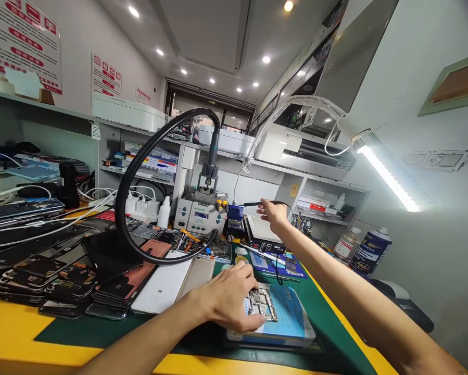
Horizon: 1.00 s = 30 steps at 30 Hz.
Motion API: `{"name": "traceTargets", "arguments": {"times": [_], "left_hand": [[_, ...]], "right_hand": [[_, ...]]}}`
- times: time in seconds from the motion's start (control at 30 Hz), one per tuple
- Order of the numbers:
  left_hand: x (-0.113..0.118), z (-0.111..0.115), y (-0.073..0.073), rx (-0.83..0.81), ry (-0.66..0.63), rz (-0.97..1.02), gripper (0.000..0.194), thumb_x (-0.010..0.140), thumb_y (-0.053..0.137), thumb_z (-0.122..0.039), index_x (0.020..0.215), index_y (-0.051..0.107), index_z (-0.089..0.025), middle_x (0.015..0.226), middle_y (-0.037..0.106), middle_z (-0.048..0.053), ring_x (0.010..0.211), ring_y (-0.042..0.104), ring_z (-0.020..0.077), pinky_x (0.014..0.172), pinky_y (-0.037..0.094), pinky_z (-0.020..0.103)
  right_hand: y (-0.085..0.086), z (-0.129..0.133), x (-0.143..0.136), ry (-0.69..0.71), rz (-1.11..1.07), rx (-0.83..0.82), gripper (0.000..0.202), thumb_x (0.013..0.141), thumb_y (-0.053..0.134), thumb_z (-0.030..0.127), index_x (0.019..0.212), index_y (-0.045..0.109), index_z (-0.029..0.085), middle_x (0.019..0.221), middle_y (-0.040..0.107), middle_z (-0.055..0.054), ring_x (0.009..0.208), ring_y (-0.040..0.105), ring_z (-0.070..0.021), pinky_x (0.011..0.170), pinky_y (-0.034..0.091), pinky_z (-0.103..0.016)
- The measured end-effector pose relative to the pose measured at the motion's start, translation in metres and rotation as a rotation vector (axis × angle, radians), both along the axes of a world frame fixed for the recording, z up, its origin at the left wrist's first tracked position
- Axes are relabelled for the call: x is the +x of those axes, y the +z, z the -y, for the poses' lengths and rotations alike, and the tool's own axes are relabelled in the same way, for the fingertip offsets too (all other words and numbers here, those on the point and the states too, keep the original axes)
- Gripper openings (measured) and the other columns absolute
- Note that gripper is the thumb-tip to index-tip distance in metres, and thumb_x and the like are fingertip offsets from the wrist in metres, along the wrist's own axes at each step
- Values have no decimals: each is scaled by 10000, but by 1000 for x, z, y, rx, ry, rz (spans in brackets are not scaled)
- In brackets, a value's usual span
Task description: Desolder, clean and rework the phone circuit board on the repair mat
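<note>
My left hand (234,299) lies at the left side of a phone circuit board (269,303), thumb and fingers closed about its edge. The board rests on a thick blue-and-white book or box (292,312), which sits on the green mat (327,312). My right hand (273,213) is stretched out to the back and closed around the black handle of a soldering iron (253,203). The iron points left, close to a small blue iron stand (236,214). Whether its tip touches the stand I cannot tell.
Stacked phones and phone parts (54,271) fill the left. A hot-air station (198,216) with a looping black hose (120,198) stands at the back. Behind the board lie tweezers (284,277). A bottle (346,245) and a spray can (371,251) stand right, under a lit lamp (390,179).
</note>
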<state>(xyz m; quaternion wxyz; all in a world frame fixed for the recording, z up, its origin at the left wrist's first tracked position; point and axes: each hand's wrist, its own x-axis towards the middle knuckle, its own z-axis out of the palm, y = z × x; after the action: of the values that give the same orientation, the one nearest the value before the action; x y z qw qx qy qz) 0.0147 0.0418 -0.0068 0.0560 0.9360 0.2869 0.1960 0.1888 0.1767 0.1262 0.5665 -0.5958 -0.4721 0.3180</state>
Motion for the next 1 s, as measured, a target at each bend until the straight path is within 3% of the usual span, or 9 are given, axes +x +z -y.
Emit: {"name": "traceTargets", "arguments": {"times": [0.2,0.47,0.63,0.8,0.93,1.0], "left_hand": [[-2,-1,-3,6,-9,53,395,1085,769,-538,1235,740,-174,1284,744,100,1167,731,255,1024,653,471],[-6,-1,-6,5,-25,82,405,1077,769,-556,1219,733,-179,1249,737,93,1131,722,247,1004,647,461],[-10,-1,-5,-5,-64,98,457,1046,775,-599,1234,716,-187,1206,716,85,1094,700,246,980,633,456],[-12,1,-2,5,-83,136,442,993,805,-545,1233,714,-186,1159,704,76,1073,694,250,957,630,448],[-13,3,0,64,-90,199,430,896,868,-473,1224,753,-222,1097,734,51,997,726,242,877,649,378],[-16,2,1,126,-88,257,397,917,848,-490,1216,765,-243,1108,755,49,988,739,237,860,656,356]], "right_hand": [[26,38,57,-112,-271,95,350,1126,768,386,1399,724,173,1337,762,-107,1079,784,-245,902,706,-428],[-3,69,97,-88,-460,17,278,1132,764,370,1313,737,161,1188,772,-71,905,765,-184,757,687,-329],[17,80,121,-62,-459,66,246,1138,756,364,1267,739,156,1108,764,-47,817,734,-153,686,654,-283],[24,94,124,-19,-401,91,213,1152,738,361,1177,743,150,976,743,-9,687,670,-112,594,588,-229],[5,102,112,36,-341,46,224,1161,725,363,1118,741,143,911,731,7,644,654,-102,556,557,-212],[-6,105,106,75,-293,31,220,1159,729,358,1115,744,143,901,732,8,644,662,-104,548,553,-209]]}}
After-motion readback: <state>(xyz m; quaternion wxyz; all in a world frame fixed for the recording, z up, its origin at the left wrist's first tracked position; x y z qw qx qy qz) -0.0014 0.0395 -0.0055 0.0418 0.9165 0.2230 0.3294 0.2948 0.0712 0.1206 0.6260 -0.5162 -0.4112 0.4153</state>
